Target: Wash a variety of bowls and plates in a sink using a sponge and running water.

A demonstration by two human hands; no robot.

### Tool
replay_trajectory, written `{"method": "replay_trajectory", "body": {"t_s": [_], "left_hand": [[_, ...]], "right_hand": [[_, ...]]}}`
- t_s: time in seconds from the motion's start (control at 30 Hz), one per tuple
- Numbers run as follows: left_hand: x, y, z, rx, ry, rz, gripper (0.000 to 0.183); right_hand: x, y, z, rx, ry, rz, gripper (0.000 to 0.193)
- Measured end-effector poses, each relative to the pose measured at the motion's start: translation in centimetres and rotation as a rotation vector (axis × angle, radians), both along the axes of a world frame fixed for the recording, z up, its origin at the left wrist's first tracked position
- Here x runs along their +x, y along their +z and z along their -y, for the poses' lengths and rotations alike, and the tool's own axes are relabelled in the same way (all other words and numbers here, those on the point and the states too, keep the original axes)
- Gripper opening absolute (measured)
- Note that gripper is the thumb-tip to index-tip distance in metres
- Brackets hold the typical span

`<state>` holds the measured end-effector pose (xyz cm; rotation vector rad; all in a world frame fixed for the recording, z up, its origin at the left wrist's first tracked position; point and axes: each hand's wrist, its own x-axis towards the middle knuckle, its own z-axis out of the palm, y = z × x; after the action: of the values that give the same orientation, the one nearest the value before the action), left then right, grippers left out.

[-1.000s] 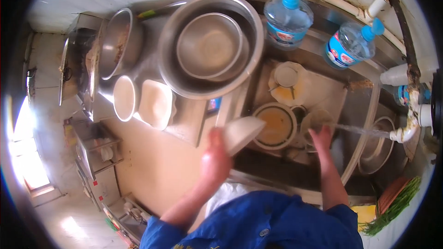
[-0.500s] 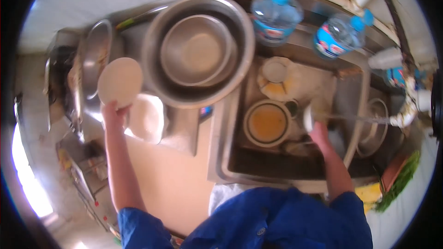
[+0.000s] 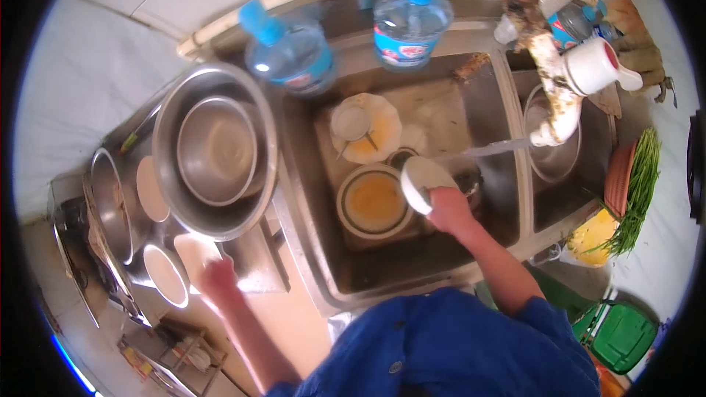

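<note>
Resting on the tabletop, the left hand (image 3: 213, 276) has its fingers closed on a pale plate (image 3: 197, 252), just beside a white bowl (image 3: 166, 276) and below the nested steel bowls (image 3: 217, 151). Right of these, in the sink (image 3: 323, 265), lies a dirty dish (image 3: 373, 201). The right hand (image 3: 450, 209) grips a small white bowl (image 3: 423, 182) under the tap's stream (image 3: 489, 149).

One head-worn fisheye view looks steeply down, close over the sink (image 3: 515, 198); edges bend outward.
</note>
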<state>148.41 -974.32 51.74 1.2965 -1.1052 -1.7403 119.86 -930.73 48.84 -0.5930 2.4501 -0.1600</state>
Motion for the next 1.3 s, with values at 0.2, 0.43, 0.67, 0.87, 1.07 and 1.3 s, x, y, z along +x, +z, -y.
{"method": "replay_trajectory", "body": {"t_s": [0.2, 0.43, 0.67, 0.87, 1.07, 1.3], "left_hand": [[-15.2, 0.7, -27.0, 0.559, -0.623, 0.256, 0.056], [-22.5, -13.4, -31.8, 0.970, -0.581, 0.118, 0.047], [-27.9, -15.0, -37.3, 0.730, -0.444, 0.118, 0.036], [-29.6, -11.0, -33.0, 0.917, -0.725, 0.152, 0.026], [-31.3, -12.0, -38.1, 0.549, -0.199, 0.322, 0.023], [-32.4, -10.8, -27.5, 0.956, -1.236, 0.351, 0.045]], "right_hand": [[-0.5, 1.7, 1.8, -0.221, 0.116, 0.056, 0.015], [0.5, -1.0, -4.2, -0.385, 0.187, -0.021, 0.016], [-6.3, -3.8, -5.2, -0.163, 0.327, 0.002, 0.015], [-7.4, -4.3, -10.3, -0.478, 0.285, 0.059, 0.015], [-5.8, -3.7, -3.0, -0.271, -0.130, 0.097, 0.012], [-7.3, -0.2, -8.7, -0.230, 0.451, 0.149, 0.018]]}}
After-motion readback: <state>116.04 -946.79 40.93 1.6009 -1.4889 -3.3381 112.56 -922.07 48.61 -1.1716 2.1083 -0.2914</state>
